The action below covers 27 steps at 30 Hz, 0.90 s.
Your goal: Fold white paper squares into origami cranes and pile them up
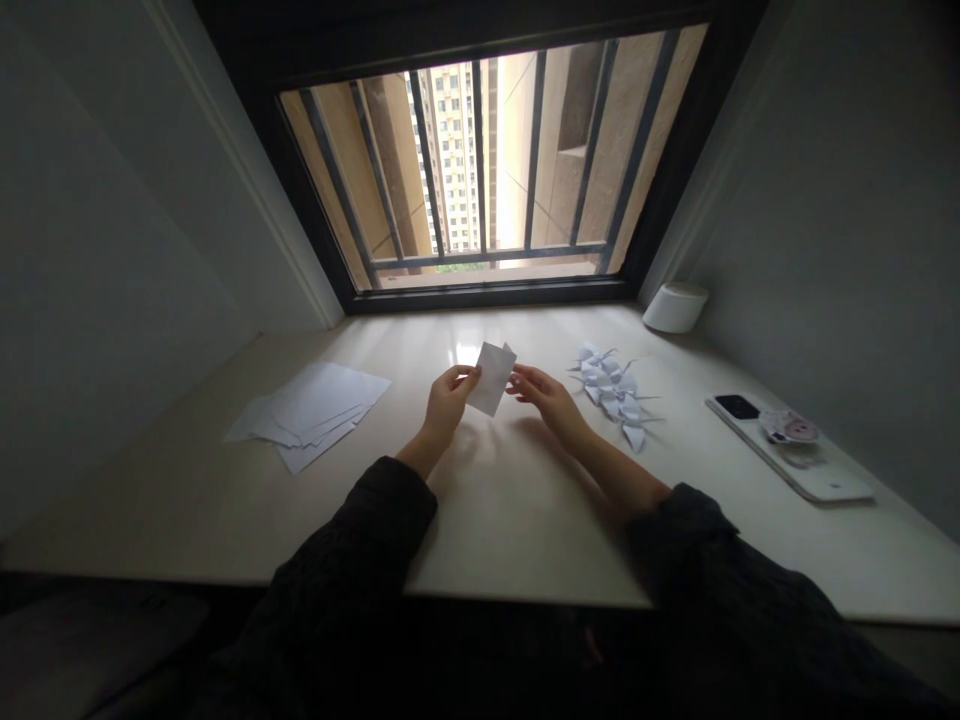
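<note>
A small folded piece of white paper [492, 380] is held up over the middle of the white sill, one little corner sticking out at its upper right. My left hand [448, 398] pinches its left edge between thumb and fingers. At the right edge, the bent fingers of my right hand [547, 398] close on the paper; their tips are partly hidden. To the right of that hand, several folded paper cranes [611, 385] lie bunched in a slanting row. A loose stack of white paper sheets [319, 405] lies left of my left hand.
A white phone [817, 470] with a cartoon grip on its back lies at the right. Near the window's right corner stands a white rounded object [676, 307]. A dark-framed window [495, 298] with bars closes off the back, and walls rise on both sides.
</note>
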Motion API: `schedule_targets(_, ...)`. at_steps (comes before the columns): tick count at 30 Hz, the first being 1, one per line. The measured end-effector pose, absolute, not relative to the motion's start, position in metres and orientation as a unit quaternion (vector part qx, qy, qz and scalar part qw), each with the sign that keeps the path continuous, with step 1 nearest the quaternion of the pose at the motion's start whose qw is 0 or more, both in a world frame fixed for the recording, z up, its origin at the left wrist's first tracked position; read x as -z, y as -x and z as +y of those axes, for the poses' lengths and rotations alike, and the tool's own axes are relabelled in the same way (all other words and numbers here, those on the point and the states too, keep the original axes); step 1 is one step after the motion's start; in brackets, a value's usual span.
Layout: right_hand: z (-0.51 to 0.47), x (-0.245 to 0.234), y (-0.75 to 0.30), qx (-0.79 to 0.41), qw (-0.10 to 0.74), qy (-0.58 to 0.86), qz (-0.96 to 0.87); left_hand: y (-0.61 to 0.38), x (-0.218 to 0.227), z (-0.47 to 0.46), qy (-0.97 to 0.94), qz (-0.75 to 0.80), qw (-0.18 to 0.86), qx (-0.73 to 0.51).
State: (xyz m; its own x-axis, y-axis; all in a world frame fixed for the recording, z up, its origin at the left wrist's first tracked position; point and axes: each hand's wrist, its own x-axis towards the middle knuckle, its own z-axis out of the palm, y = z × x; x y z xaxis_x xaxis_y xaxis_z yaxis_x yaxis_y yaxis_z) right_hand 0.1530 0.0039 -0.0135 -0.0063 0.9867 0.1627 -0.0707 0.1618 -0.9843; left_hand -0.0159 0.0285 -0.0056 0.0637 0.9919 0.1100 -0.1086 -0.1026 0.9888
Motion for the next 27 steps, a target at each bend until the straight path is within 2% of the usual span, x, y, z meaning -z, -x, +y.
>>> schedule_targets(9,0.0,0.01,-0.152,-0.598,0.524,0.409,-0.447,0.017,0.009,0.031,-0.428,0.388,0.648,-0.497)
schedule_targets(13,-0.001,0.012,-0.152,-0.594,0.524,0.43,-0.433,0.017,0.008,0.031,-0.42,0.369,0.691,-0.458)
schedule_targets(22,0.008,0.017,-0.161,-0.514,0.604,0.447,-0.413,0.03,0.002,0.038,-0.409,0.417,0.621,-0.523)
schedule_targets(27,0.009,0.018,-0.163,-0.503,0.608,0.472,-0.393,0.033,-0.003,0.035,-0.47,0.514,0.489,-0.526)
